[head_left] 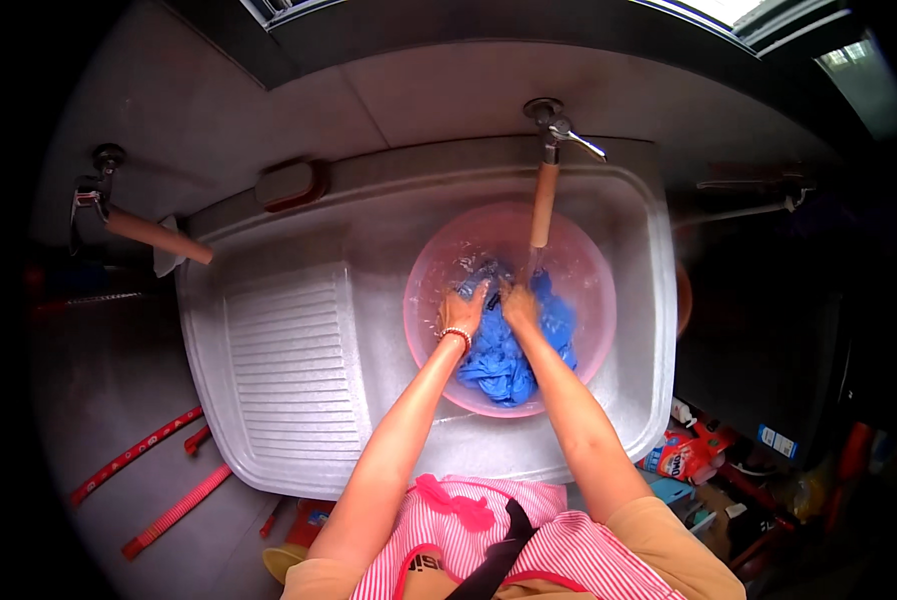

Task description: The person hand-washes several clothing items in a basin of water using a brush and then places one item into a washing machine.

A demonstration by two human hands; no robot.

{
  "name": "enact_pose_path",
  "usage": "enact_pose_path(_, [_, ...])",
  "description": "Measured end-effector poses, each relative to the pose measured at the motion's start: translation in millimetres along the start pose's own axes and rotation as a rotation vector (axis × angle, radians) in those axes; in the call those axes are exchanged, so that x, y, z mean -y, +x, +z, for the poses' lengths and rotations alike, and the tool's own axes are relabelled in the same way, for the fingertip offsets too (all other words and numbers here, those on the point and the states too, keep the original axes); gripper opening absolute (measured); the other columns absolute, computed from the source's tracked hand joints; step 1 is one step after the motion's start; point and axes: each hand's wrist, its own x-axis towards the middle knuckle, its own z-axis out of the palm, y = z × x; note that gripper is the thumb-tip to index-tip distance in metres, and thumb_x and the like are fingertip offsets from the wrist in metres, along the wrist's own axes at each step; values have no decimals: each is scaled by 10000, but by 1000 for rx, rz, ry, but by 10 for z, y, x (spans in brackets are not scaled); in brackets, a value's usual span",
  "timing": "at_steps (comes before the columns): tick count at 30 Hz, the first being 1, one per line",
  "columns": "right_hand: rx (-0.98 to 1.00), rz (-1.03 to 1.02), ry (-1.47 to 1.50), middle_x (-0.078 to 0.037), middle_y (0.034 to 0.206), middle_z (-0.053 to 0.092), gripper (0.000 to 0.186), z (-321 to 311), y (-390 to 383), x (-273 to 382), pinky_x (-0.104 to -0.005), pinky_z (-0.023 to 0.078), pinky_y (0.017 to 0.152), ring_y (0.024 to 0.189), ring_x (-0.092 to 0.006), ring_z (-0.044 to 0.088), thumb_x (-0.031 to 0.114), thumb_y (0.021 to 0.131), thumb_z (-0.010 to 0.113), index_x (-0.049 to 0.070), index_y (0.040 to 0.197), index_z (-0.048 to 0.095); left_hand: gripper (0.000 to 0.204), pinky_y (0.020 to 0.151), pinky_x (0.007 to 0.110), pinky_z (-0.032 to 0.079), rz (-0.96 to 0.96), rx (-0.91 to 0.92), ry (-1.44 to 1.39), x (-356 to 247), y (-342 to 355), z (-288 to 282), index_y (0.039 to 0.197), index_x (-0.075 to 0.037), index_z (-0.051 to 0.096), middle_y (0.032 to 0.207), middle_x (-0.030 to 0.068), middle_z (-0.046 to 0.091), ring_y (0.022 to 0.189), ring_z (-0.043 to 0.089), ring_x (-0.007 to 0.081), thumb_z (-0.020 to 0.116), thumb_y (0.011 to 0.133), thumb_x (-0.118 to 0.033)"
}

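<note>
Blue wet cloth [504, 375] lies bunched in a translucent pink basin [589, 330] inside the pale washing sink [369, 445]. Water runs from the tap's pale tube [544, 205] onto the cloth. My left hand [464, 310], wearing a beaded bracelet, grips the cloth at the basin's left middle. Close beside it, my right hand [519, 308] is closed on the cloth below the stream, its fingertips partly hidden by water and fabric.
A ridged washboard [289, 365] forms the sink's left part. A second tap [94, 195] is on the left wall, with a brush-like object [287, 183] on the back ledge. Red poles [174, 510] stand lower left; bottles and packages [684, 455] crowd the lower right.
</note>
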Motion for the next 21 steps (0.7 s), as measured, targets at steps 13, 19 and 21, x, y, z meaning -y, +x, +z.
enact_pose_path(13, [-312, -16, 749, -33, 879, 583, 226, -760, -478, -373, -246, 383, 774, 858, -106, 488, 169, 853, 553, -31, 943, 610, 191, 711, 272, 469, -247, 626, -1235, 65, -148, -480, 965, -18, 556, 867, 54, 601, 816, 570, 139, 600, 785, -63])
enact_pose_path(19, [-345, -86, 829, -51, 955, 596, 280, -1333, -851, -195, -253, 434, 768, 837, -138, 545, 171, 841, 589, -10, 1054, 588, 147, 726, 245, 430, 511, 299, -480, -13, -146, -822, 857, -2, 597, 820, 50, 609, 772, 543, 105, 633, 738, -81])
enact_pose_path(21, [-224, -25, 1072, -33, 933, 591, 283, -1475, -959, -111, -241, 433, 752, 814, -114, 540, 178, 842, 593, -2, 1061, 587, 153, 681, 277, 442, 508, 219, -380, -182, -199, -951, 791, -13, 601, 778, 60, 608, 731, 562, 147, 674, 704, -116])
